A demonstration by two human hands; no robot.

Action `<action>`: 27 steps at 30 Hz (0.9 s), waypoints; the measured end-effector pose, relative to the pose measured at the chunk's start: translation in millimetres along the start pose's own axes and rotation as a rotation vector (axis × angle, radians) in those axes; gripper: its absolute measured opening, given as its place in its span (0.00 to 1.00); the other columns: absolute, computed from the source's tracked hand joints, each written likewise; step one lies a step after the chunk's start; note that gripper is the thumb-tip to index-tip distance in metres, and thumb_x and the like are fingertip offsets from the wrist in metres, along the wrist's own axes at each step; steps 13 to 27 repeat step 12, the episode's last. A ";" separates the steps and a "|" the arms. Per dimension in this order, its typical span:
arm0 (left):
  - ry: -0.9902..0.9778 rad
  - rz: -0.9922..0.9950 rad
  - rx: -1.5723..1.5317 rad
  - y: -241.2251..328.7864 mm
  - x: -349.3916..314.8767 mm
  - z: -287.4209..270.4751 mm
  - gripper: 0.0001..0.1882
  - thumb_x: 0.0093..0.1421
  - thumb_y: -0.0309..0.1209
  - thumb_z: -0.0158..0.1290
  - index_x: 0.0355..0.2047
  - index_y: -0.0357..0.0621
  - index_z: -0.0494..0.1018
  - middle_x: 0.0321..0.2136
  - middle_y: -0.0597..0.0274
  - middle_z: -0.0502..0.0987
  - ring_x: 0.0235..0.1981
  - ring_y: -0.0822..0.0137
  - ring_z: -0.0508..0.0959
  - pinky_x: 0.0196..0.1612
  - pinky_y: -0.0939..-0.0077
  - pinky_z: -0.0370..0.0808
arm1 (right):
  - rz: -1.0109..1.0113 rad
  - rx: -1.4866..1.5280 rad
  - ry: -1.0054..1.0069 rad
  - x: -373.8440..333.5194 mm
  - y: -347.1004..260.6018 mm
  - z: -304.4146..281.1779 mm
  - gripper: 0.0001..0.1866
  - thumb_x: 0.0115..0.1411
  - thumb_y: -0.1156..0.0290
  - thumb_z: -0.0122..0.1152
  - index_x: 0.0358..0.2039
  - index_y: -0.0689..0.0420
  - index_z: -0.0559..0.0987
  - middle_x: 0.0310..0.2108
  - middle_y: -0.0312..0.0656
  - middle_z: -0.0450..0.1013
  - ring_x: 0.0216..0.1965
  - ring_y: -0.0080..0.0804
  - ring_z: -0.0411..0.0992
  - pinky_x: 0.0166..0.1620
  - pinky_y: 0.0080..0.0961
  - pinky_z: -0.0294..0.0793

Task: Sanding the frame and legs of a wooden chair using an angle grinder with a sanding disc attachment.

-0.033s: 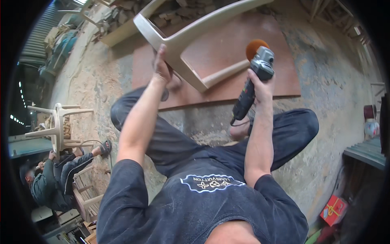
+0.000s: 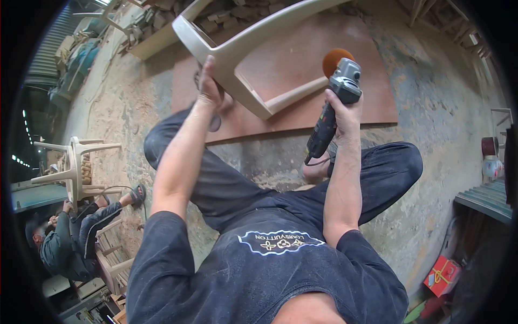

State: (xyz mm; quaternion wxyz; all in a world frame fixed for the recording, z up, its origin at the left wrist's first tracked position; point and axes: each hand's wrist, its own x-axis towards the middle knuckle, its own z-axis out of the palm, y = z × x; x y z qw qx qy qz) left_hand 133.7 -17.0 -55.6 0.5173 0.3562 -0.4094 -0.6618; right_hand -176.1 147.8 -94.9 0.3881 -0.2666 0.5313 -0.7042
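My left hand [image 2: 210, 86] is closed round a pale wooden chair frame [image 2: 241, 93] near a joint, its thumb along the wood. The frame is tilted above a reddish-brown board [image 2: 372, 102] on the floor, and its far parts run past the top of the view. My right hand [image 2: 345, 113] grips the body of a grey and black angle grinder [image 2: 324, 129], fingers wrapped round it. An orange round disc [image 2: 338, 60] sits at the grinder's head, close to the end of a rail of the frame. Whether they touch, I cannot tell.
Wood offcuts [image 2: 226, 20] lie piled beyond the board. At the left another person [image 2: 67, 243] sits beside a pale chair frame [image 2: 75, 167]. A red box [image 2: 442, 276] and a grey-green ridged surface [image 2: 488, 202] are at the right. A cord leaves the grinder near my foot [image 2: 315, 171].
The whole view has shifted slightly to the left. The chair frame and both hands sit a little further left and higher in it, with the same holds.
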 end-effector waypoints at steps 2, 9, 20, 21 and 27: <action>0.019 -0.007 -0.002 15.3 -6.6 -0.3 0.30 0.69 0.56 0.47 0.57 0.43 0.70 0.44 0.57 0.80 0.43 0.61 0.81 0.48 0.62 0.79 | -0.026 -0.050 0.002 -6.4 -9.9 -0.8 0.23 0.54 0.76 0.75 0.46 0.57 0.71 0.29 0.37 0.74 0.26 0.25 0.75 0.29 0.24 0.77; 0.181 0.047 0.040 70.2 30.5 -31.0 0.33 0.69 0.57 0.46 0.61 0.43 0.69 0.50 0.54 0.79 0.46 0.54 0.80 0.51 0.54 0.78 | 0.117 -0.344 -0.235 -27.6 -22.6 10.8 0.27 0.51 0.74 0.77 0.47 0.58 0.70 0.36 0.37 0.75 0.34 0.22 0.74 0.38 0.24 0.77; 0.215 0.063 0.039 99.5 50.9 -64.4 0.36 0.68 0.59 0.46 0.62 0.43 0.67 0.52 0.52 0.78 0.49 0.51 0.79 0.54 0.51 0.77 | 0.221 -0.471 -0.316 -33.0 -14.5 28.1 0.29 0.48 0.70 0.80 0.46 0.59 0.71 0.40 0.39 0.76 0.41 0.26 0.75 0.46 0.27 0.76; 0.215 0.063 0.039 99.5 50.9 -64.4 0.36 0.68 0.59 0.46 0.62 0.43 0.67 0.52 0.52 0.78 0.49 0.51 0.79 0.54 0.51 0.77 | 0.221 -0.471 -0.316 -33.0 -14.5 28.1 0.29 0.48 0.70 0.80 0.46 0.59 0.71 0.40 0.39 0.76 0.41 0.26 0.75 0.46 0.27 0.76; 0.215 0.063 0.039 99.5 50.9 -64.4 0.36 0.68 0.59 0.46 0.62 0.43 0.67 0.52 0.52 0.78 0.49 0.51 0.79 0.54 0.51 0.77 | 0.221 -0.471 -0.316 -33.0 -14.5 28.1 0.29 0.48 0.70 0.80 0.46 0.59 0.71 0.40 0.39 0.76 0.41 0.26 0.75 0.46 0.27 0.76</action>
